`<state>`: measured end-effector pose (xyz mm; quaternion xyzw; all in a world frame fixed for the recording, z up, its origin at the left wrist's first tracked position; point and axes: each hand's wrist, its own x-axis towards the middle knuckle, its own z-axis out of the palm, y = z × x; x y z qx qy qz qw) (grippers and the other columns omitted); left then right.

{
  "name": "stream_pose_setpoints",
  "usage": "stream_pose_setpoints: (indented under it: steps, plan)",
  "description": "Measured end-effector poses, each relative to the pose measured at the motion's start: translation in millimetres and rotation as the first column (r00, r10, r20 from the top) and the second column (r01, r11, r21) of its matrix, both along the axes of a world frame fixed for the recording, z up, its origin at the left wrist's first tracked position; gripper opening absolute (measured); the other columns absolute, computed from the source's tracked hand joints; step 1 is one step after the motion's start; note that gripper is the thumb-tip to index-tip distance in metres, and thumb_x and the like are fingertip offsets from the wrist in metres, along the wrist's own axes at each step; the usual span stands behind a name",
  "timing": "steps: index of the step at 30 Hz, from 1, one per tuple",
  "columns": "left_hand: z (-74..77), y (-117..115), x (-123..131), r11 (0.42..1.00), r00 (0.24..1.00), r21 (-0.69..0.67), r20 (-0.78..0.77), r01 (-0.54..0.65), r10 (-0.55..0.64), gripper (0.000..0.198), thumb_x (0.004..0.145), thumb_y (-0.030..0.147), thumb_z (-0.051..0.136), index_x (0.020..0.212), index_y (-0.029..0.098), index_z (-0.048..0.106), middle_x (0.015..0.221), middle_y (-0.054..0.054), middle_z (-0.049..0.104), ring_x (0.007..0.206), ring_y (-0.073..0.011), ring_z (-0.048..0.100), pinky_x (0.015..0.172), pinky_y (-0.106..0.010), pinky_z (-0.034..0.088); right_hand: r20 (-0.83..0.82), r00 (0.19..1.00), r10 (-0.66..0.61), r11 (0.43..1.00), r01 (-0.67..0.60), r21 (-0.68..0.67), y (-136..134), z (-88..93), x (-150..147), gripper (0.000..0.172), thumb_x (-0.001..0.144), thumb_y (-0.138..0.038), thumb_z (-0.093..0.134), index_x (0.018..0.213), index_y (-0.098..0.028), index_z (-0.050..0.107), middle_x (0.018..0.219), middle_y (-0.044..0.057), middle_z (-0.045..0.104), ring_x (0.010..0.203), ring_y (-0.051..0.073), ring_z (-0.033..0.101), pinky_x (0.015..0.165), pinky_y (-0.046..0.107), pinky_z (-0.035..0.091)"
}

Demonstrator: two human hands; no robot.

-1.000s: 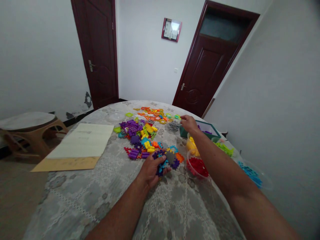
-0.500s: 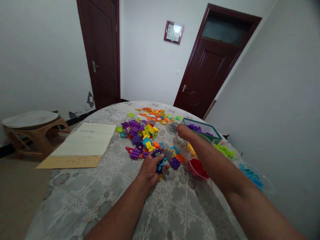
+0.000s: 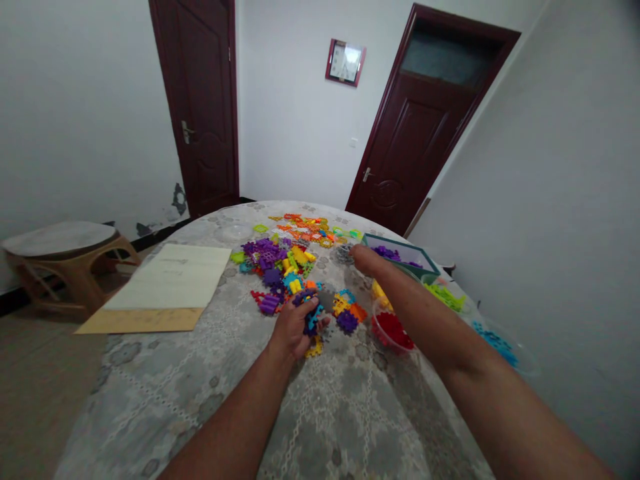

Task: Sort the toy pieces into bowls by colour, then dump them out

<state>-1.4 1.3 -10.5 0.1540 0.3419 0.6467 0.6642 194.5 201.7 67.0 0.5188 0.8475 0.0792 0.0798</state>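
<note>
My left hand (image 3: 294,327) is closed around a cluster of purple and blue interlocking plastic pieces (image 3: 311,319), low over the table's middle. A grey piece (image 3: 326,300) shows just beside this cluster; whether it is joined on, I cannot tell. Below the hand lies a yellow piece (image 3: 314,347). To its right sit loose purple (image 3: 347,321), orange and yellow pieces. My right hand (image 3: 364,259) reaches far across the table, close to a small group of grey pieces (image 3: 345,253). Its fingers are hidden from view.
A mixed heap of purple, yellow and green pieces (image 3: 270,257) lies beyond my left hand, with orange ones (image 3: 305,230) farther back. Along the right stand a bowl of red pieces (image 3: 393,331), a green-rimmed box (image 3: 430,263) and tubs of green and blue pieces. Paper (image 3: 170,277) lies left.
My left hand has shifted slightly left with the cluster, and the grey piece has moved left too, uncovering yellow pieces. My right hand stays near the grey pieces.
</note>
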Motion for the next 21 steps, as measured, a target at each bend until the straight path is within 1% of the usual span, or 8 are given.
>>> stream_pose_setpoints:
  steps: [2, 4, 6, 11, 14, 17, 19, 21]
  plan:
    - [0.1, 0, -1, 1.000, 1.000, 0.008, 0.001, -0.011, 0.011, 0.031, 0.073, 0.013, 0.084, 0.101, 0.017, 0.071, 0.077, 0.000, 0.068, 0.060, -0.0129, 0.064, 0.059, -0.034, 0.066, 0.004, 1.000, -0.011, 1.000, 0.011, -0.006, -12, 1.2, -2, 0.033, 0.103, -0.033, 0.070, 0.132, -0.017, 0.068, 0.135, 0.014, 0.067, 0.120, 0.027, 0.068, 0.102, 0.043, 0.058]
    - [0.6, 0, 0, 1.000, 1.000, 0.003, -0.006, -0.007, 0.007, 0.031, 0.073, 0.013, 0.084, 0.101, 0.017, 0.071, 0.078, 0.000, 0.069, 0.061, -0.0131, 0.064, 0.059, -0.034, 0.066, 0.005, 1.000, -0.016, 1.000, 0.016, -0.012, -29, 0.1, -3, 0.027, 0.101, -0.018, 0.066, 0.127, -0.013, 0.072, 0.132, 0.019, 0.070, 0.124, 0.028, 0.068, 0.106, 0.036, 0.053]
    - [1.7, -2, 2, 1.000, 1.000, -0.009, -0.012, 0.005, -0.005, 0.032, 0.072, 0.012, 0.085, 0.101, 0.017, 0.070, 0.079, -0.001, 0.070, 0.063, -0.0138, 0.066, 0.060, -0.035, 0.067, 0.001, 1.000, -0.013, 1.000, 0.013, -0.016, -50, -2.3, -1, 0.030, 0.099, -0.007, 0.058, 0.123, -0.011, 0.075, 0.131, 0.021, 0.071, 0.125, 0.028, 0.068, 0.106, 0.031, 0.051]
    - [4.0, -5, 4, 0.998, 0.998, 0.008, 0.001, 0.057, -0.057, 0.034, 0.073, 0.013, 0.086, 0.103, 0.017, 0.069, 0.080, -0.001, 0.069, 0.066, -0.0141, 0.067, 0.063, -0.035, 0.067, -0.033, 0.999, -0.005, 1.000, 0.004, -0.003, -101, -3.2, 17, 0.039, 0.091, 0.003, 0.051, 0.117, -0.011, 0.077, 0.127, 0.020, 0.073, 0.120, 0.027, 0.070, 0.103, 0.031, 0.051]
    - [3.2, -6, 4, 0.996, 0.996, 0.020, 0.005, 0.084, -0.084, 0.034, 0.075, 0.013, 0.085, 0.105, 0.017, 0.070, 0.079, 0.000, 0.068, 0.066, -0.0137, 0.067, 0.064, -0.035, 0.068, -0.078, 0.997, 0.002, 0.999, 0.001, 0.040, -124, 0.7, 29, 0.043, 0.092, 0.004, 0.048, 0.121, -0.013, 0.076, 0.133, 0.019, 0.071, 0.125, 0.027, 0.067, 0.108, 0.032, 0.049]
    - [2.2, -6, 6, 0.995, 0.995, 0.018, -0.014, 0.098, -0.098, 0.034, 0.075, 0.013, 0.085, 0.105, 0.016, 0.070, 0.079, -0.001, 0.068, 0.064, -0.0139, 0.066, 0.062, -0.036, 0.068, -0.269, 0.962, 0.045, 0.987, -0.002, 0.158, -147, 2.9, 29, 0.042, 0.098, -0.001, 0.043, 0.126, -0.013, 0.073, 0.140, 0.018, 0.068, 0.130, 0.026, 0.063, 0.114, 0.036, 0.046]
    - [2.3, -7, 7, 0.994, 0.993, 0.016, -0.035, 0.112, -0.111, 0.034, 0.075, 0.014, 0.085, 0.106, 0.015, 0.071, 0.085, -0.003, 0.071, 0.066, -0.0154, 0.068, 0.061, -0.036, 0.068, -0.468, 0.877, 0.106, 0.981, -0.015, 0.194, -163, 1.8, 21, 0.037, 0.103, -0.010, 0.046, 0.129, -0.017, 0.071, 0.133, 0.015, 0.072, 0.123, 0.024, 0.067, 0.111, 0.037, 0.049]
    - [3.1, -8, 8, 0.990, 0.989, 0.024, -0.056, 0.141, -0.140, 0.035, 0.076, 0.014, 0.085, 0.109, 0.015, 0.072, 0.093, -0.007, 0.074, 0.072, -0.0175, 0.071, 0.060, -0.035, 0.068, -0.604, 0.786, 0.131, 0.988, -0.056, 0.142, -179, -1.2, 9, 0.030, 0.105, -0.021, 0.053, 0.131, -0.021, 0.069, 0.121, 0.010, 0.077, 0.111, 0.023, 0.072, 0.102, 0.036, 0.053]
